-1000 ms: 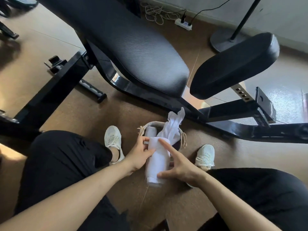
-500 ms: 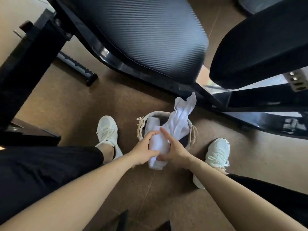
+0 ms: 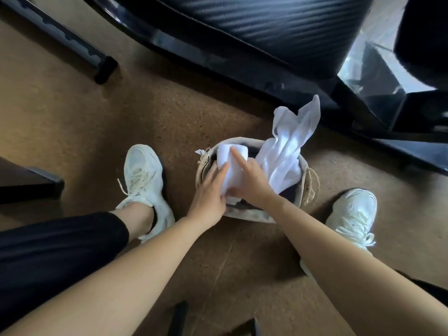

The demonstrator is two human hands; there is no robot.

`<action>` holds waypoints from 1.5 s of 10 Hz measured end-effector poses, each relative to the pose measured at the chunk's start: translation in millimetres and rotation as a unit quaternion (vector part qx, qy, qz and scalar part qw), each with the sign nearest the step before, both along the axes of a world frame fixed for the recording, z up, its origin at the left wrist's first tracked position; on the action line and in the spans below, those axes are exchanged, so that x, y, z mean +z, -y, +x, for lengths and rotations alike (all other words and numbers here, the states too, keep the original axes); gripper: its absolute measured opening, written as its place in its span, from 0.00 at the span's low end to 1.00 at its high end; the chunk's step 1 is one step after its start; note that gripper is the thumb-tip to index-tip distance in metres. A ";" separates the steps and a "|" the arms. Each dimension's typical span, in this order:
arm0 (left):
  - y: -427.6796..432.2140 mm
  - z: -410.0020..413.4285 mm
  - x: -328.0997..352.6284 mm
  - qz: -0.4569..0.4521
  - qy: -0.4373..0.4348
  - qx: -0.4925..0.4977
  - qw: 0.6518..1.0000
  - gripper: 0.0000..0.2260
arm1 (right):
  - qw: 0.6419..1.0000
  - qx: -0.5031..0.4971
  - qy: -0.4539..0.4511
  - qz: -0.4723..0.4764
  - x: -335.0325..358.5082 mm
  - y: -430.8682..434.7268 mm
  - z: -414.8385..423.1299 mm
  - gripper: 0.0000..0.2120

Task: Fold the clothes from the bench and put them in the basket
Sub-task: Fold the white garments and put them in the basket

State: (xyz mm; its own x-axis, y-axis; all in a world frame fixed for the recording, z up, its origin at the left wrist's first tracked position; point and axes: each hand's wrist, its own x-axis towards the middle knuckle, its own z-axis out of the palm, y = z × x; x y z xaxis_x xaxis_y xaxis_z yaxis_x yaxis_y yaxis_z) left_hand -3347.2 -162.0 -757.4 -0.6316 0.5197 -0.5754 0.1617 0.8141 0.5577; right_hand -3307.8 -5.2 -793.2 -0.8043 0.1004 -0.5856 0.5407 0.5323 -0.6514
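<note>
The left hand cups the near left side of a rolled white cloth, thumb laid over it. The right hand grasps the same roll from the other side, forefinger stretched straight along its top. The roll sits inside a round beige woven basket on the brown speckled floor, beside a loose white garment sticking up over the rim. White laced trainers flank the basket. A black padded gym bench stands just beyond.

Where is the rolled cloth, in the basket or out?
In: the rolled cloth lies inside the basket rim, left hand and right hand holding it.
</note>
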 end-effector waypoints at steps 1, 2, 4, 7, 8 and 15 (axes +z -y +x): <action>3.1 6.7 -0.2 -0.029 -0.129 -0.059 0.989 0.35 | 0.999 -0.047 -0.012 -0.004 -0.1 5.8 4.2 0.50; -2.1 3.2 -3.7 -0.051 -0.165 -0.178 0.969 0.35 | 0.991 0.012 -0.083 0.100 -4.8 10.8 15.0 0.48; -13.2 -12.9 -12.7 -0.143 -0.126 -0.235 0.953 0.41 | 0.977 0.068 -0.105 0.172 7.6 -3.1 22.0 0.42; -34.5 -9.4 1.3 -0.153 -0.174 -0.232 0.945 0.38 | 0.919 -0.014 -0.126 0.374 20.1 -47.8 61.0 0.25; -31.9 -6.3 5.4 -0.106 -0.225 -0.227 0.942 0.32 | 0.919 -0.207 -0.124 0.310 24.4 -58.9 47.2 0.29; -60.4 -40.3 -18.2 -0.180 -0.076 -0.293 0.936 0.46 | 0.928 -0.348 -0.090 0.097 163.6 -163.6 44.3 0.07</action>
State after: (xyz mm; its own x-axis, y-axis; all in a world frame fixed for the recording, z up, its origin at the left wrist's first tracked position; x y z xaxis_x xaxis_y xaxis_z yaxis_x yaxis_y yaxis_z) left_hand -3387.6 -101.6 -775.6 -0.3884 0.5916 -0.7065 0.6944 0.6920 0.1976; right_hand -3263.5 158.4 -629.5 -0.5874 0.7222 -0.3652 0.6899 0.2111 -0.6924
